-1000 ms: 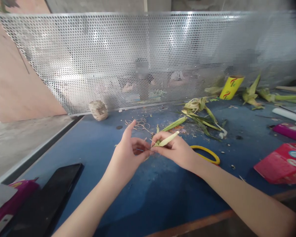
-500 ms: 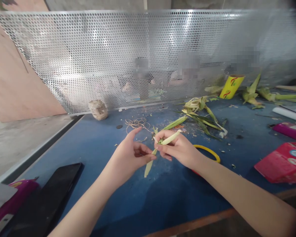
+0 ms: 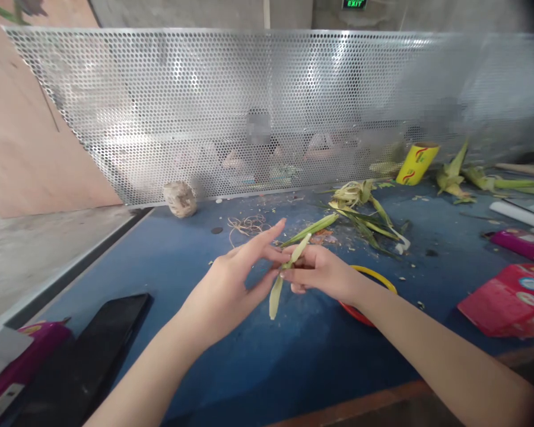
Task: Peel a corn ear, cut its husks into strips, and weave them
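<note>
Pale-green husk [image 3: 275, 296] is held above the blue counter [image 3: 249, 370], pinched midway by my right hand [image 3: 324, 274]. Its upper end has just swung leftward — straighter now, so I judge its middle easier to work. My left hand [image 3: 231, 281] crowds that spot — whether gripping, I can't tell.

One head-worn camera looks forward and down, close above the table [image 3: 249, 367].

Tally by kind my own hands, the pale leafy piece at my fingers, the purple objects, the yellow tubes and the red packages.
Hands: 2, left hand and right hand
Pale leafy piece: 1
Purple objects: 2
Yellow tube: 1
Red package: 1
Total: 7
</note>
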### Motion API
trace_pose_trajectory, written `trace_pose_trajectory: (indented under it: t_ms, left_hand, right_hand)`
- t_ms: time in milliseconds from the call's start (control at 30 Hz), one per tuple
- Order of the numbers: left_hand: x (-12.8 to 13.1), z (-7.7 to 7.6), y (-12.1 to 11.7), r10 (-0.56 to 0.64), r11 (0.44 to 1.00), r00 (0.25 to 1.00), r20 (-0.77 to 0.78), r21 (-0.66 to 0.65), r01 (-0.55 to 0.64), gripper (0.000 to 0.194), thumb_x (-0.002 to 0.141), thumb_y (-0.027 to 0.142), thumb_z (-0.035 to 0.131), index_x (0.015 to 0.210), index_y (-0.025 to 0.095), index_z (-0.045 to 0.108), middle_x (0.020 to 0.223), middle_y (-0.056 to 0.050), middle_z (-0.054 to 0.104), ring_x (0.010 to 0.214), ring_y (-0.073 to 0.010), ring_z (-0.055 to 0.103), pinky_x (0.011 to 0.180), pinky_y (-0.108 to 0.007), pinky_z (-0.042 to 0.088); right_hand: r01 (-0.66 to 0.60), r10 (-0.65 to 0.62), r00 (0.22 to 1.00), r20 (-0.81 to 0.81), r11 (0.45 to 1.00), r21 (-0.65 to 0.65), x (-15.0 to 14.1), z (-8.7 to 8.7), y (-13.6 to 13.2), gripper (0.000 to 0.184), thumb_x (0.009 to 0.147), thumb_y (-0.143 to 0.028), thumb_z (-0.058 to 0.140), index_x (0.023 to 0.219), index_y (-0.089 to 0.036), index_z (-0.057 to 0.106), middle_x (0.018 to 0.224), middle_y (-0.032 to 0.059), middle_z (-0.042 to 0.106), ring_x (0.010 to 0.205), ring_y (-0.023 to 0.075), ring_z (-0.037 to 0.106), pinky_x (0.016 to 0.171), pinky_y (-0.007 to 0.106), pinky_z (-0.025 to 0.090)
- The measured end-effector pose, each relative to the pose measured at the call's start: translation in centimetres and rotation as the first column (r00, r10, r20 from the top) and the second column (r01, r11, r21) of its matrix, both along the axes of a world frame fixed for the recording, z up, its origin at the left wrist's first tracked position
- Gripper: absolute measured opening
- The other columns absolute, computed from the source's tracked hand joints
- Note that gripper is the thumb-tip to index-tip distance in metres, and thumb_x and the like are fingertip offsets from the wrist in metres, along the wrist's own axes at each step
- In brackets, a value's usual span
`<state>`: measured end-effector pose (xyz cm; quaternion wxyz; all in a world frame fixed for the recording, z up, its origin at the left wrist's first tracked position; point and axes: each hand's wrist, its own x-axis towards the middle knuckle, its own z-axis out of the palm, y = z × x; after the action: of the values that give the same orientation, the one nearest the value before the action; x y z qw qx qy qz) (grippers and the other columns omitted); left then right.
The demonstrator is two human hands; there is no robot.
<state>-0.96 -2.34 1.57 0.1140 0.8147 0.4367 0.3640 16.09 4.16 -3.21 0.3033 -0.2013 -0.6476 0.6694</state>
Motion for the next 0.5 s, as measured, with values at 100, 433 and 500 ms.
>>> trace_pose_trajectory:
  t_ms: [100, 433, 500]
  left_hand:
    - [0.0, -0.5, 0.2, 0.047, 0.987, 0.995, -0.085, 0.155, -0.033, 0.052, 0.083, 0.016, 0.052, 0.132, 0.027, 0.037, 0.099, 0.000, 0.068, 0.097, -0.0159, 0.061, 0.090, -0.032, 0.047]
    - [0.1, -1.4, 0.5, 0.086, 0.954, 0.980, -0.181, 0.299, -0.029, 0.049, 0.084, 0.015, 0.049, 0.131, 0.025, 0.036, 0.088, -0.001, 0.066, 0.089, -0.0163, 0.062, 0.083, -0.032, 0.048]
    - [0.0, -1.3, 0.5, 0.098, 0.949, 0.983, -0.158, 0.313, -0.044, 0.051, 0.084, 0.015, 0.050, 0.131, 0.025, 0.033, 0.086, 0.000, 0.066, 0.085, -0.0146, 0.062, 0.082, -0.030, 0.048]
  right_hand:
    - [0.018, -0.019, 1.000, 0.020, 0.999, 0.047, 0.1, 0.0, 0.1, 0.025, 0.075, -0.035, 0.065, 0.089, -0.016, 0.057, 0.061, -0.0047, 0.047, 0.050, 0.0054, 0.043, 0.048, 0.022, 0.034]
    - [0.160, -0.197, 0.972, 0.125, 0.954, 0.254, 0.0, 0.6, -0.7, 0.020, 0.078, -0.034, 0.061, 0.086, -0.016, 0.058, 0.061, -0.0033, 0.049, 0.052, 0.0070, 0.042, 0.049, 0.021, 0.034]
    - [0.188, -0.218, 0.972, 0.087, 0.945, 0.267, 0.0, 0.7, -0.8, 0.019, 0.078, -0.034, 0.060, 0.084, -0.017, 0.058, 0.060, -0.0040, 0.047, 0.052, 0.0067, 0.041, 0.049, 0.021, 0.033]
